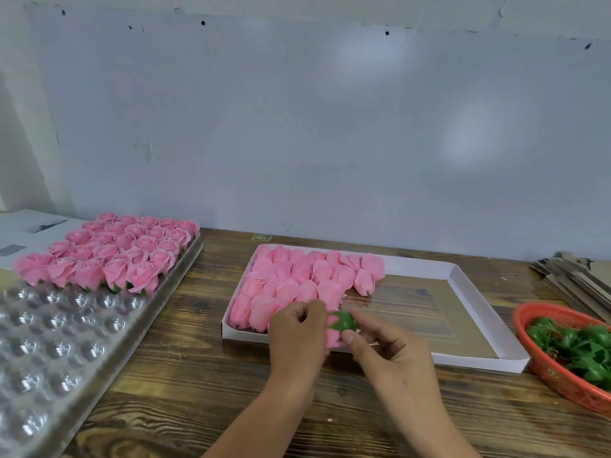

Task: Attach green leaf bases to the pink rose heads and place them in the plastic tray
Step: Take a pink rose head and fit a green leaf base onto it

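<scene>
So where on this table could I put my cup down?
Bare wood lies between the plastic tray and the white box, and along the near edge under the arms. The box's right half is empty too. The far left is crowded with finished roses, the right with the orange basket.

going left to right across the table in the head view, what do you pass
plastic tray with finished pink roses → white cardboard box of bare rose heads → orange basket of green leaf bases. In front of the box, left hand and right hand hold one rose head with a leaf base.
</scene>
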Tool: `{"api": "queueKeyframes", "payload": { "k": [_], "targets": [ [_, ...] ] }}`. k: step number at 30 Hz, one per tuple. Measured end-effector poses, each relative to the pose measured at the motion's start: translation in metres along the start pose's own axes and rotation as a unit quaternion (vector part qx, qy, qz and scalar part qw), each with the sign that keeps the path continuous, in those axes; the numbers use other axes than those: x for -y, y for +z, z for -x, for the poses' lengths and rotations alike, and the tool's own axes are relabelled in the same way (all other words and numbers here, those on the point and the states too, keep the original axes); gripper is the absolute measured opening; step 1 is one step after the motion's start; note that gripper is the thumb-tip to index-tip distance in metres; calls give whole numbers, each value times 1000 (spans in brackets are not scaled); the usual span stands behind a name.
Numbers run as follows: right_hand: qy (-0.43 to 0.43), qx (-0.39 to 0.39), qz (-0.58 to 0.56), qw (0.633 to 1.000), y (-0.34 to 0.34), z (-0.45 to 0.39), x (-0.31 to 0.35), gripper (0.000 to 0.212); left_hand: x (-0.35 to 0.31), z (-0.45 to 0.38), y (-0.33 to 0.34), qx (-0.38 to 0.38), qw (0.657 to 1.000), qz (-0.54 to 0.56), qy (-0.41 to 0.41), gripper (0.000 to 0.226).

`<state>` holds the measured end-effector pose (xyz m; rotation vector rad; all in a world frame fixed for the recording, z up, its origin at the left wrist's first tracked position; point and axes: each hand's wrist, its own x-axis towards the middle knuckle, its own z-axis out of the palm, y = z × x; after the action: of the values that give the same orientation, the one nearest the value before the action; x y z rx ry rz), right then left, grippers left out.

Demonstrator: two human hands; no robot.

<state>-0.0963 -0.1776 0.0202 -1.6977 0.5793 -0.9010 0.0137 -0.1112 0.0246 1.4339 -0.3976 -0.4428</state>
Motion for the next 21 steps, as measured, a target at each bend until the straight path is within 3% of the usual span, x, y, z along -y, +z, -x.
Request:
{"api": "queueKeyframes", "payload": {
  "k": [13,18,21],
  "targets": [
    [-11,4,-2,1000,3,2,-1,30,-1,4,1,-26,995,-20,95,58],
    [54,23,-109,992,1,0,-1,34,-1,5,1,-41,988,-38,141,56],
    [75,41,-119,989,-2,-1,1,23,0,4,1,-29,991,-27,128,51]
  ]
}}
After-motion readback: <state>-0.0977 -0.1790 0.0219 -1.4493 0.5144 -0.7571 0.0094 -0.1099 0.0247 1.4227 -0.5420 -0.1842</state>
